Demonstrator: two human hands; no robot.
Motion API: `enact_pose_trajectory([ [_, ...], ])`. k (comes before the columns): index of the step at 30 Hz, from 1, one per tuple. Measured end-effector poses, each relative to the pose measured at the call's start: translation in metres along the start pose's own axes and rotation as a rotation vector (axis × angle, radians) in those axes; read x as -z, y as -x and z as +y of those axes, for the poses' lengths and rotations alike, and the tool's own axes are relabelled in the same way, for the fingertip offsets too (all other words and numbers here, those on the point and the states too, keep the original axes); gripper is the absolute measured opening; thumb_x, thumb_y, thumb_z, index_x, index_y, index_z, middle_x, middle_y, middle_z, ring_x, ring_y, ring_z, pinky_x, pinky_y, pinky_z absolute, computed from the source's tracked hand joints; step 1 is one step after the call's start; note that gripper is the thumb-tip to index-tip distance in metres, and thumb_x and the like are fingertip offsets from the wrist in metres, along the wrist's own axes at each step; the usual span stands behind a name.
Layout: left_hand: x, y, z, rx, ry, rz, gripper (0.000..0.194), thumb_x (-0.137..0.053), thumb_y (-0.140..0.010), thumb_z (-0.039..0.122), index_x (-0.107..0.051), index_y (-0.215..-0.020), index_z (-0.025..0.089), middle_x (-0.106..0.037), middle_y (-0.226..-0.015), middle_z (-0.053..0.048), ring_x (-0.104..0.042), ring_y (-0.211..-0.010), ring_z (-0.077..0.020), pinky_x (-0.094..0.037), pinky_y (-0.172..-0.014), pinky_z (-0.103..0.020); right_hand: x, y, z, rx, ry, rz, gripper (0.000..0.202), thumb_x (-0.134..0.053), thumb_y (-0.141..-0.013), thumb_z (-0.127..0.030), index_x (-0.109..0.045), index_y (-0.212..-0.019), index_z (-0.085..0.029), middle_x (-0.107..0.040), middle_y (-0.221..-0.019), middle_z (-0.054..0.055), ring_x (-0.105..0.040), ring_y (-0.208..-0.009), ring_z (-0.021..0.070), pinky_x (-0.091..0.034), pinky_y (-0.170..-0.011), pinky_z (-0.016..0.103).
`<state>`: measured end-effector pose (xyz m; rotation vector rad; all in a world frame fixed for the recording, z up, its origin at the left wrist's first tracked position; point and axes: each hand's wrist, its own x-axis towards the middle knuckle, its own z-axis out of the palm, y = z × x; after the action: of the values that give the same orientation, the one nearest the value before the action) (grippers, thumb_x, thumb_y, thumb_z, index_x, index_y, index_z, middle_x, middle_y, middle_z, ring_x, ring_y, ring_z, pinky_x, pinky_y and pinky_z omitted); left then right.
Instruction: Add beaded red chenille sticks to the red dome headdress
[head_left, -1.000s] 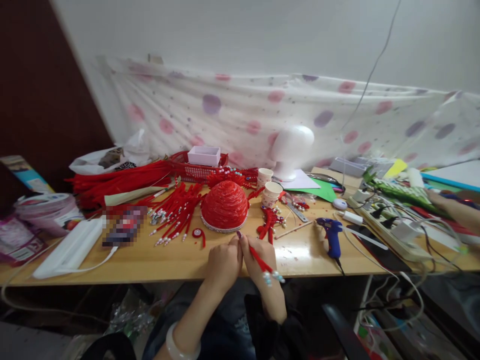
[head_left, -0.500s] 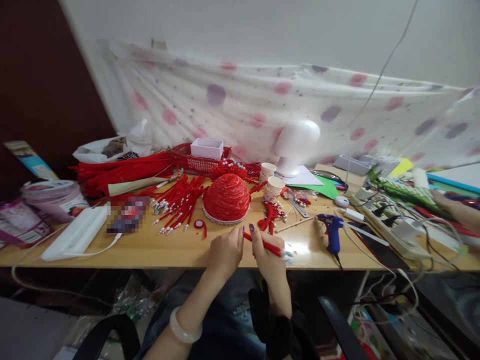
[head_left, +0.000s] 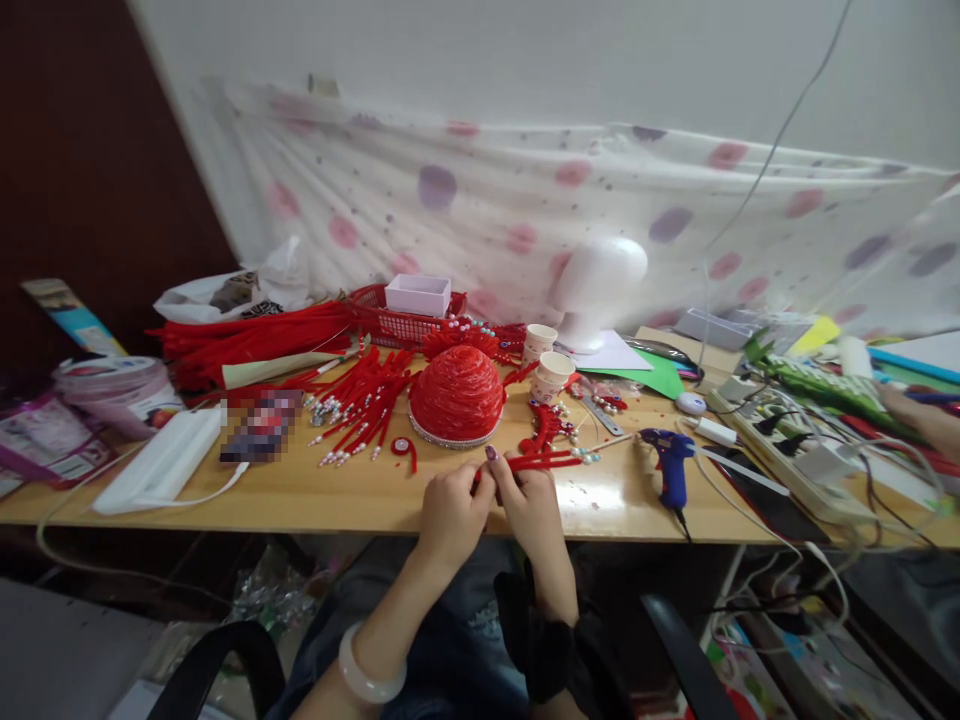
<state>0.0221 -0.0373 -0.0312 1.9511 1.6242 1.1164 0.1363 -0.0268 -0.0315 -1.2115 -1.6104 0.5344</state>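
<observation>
One wooden tabletop [head_left: 300, 500], glossy, backed by a spotted pale sheet [head_left: 495, 200] along the wall [head_left: 540, 60]. Left hand [head_left: 454, 508] and right hand [head_left: 532, 508] meet near its front edge, fingers curled closed, gripping bead-tipped red stems [head_left: 551, 459] between them. Stems slim, pointing rightward. Just behind: ridged red dome [head_left: 459, 392], rim edged with pearly beads [head_left: 454, 441]. Beyond, rightward: smooth white head form [head_left: 601, 285].

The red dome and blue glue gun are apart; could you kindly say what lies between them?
In the head view, a red beaded piece, a metal strip and a thin stick lie between the dome and glue gun.
</observation>
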Motion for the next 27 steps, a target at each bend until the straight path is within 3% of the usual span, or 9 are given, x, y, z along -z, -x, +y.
enact_pose_trajectory([
  [6,0.004,-0.001,0.002,-0.056,-0.002,0.029,0.035,-0.036,-0.095,0.027,-0.048,-0.062,0.022,-0.057,-0.049,-0.002,-0.057,-0.05,-0.0172,-0.031,-0.055,-0.029,-0.001,0.001,0.0,0.004,-0.005,0.058,0.051,-0.042,-0.098,-0.054,-0.047,-0.059,-0.021,-0.049,-0.052,-0.002,-0.046,-0.05,0.0129,-0.032,-0.052,0.026],
  [15,0.007,0.004,-0.002,-0.072,0.077,0.017,0.037,-0.034,-0.097,0.027,-0.043,-0.061,0.023,-0.054,-0.04,0.002,-0.056,-0.043,-0.0136,-0.037,-0.057,-0.025,0.024,-0.001,0.012,-0.081,-0.001,0.198,0.052,-0.042,-0.095,-0.058,-0.045,-0.058,-0.023,-0.042,-0.048,-0.004,-0.042,-0.046,0.013,-0.03,-0.048,0.026],
  [22,0.005,0.0,-0.006,-0.02,0.125,0.056,0.034,-0.039,-0.093,0.031,-0.049,-0.062,0.022,-0.054,-0.047,0.001,-0.053,-0.048,-0.015,-0.03,-0.053,-0.027,-0.002,-0.004,-0.002,-0.041,-0.013,0.032,0.052,-0.051,-0.089,-0.06,-0.042,-0.054,-0.023,-0.042,-0.049,-0.005,-0.041,-0.049,0.0126,-0.031,-0.05,0.026],
  [27,0.005,0.001,-0.009,-0.007,0.164,0.021,0.034,-0.041,-0.09,0.03,-0.046,-0.057,0.022,-0.05,-0.047,0.001,-0.05,-0.049,-0.0147,-0.029,-0.055,-0.029,0.004,-0.008,0.001,-0.043,-0.019,-0.01,0.054,-0.043,-0.093,-0.059,-0.038,-0.052,-0.024,-0.037,-0.047,-0.005,-0.039,-0.048,0.0133,-0.031,-0.048,0.027],
])
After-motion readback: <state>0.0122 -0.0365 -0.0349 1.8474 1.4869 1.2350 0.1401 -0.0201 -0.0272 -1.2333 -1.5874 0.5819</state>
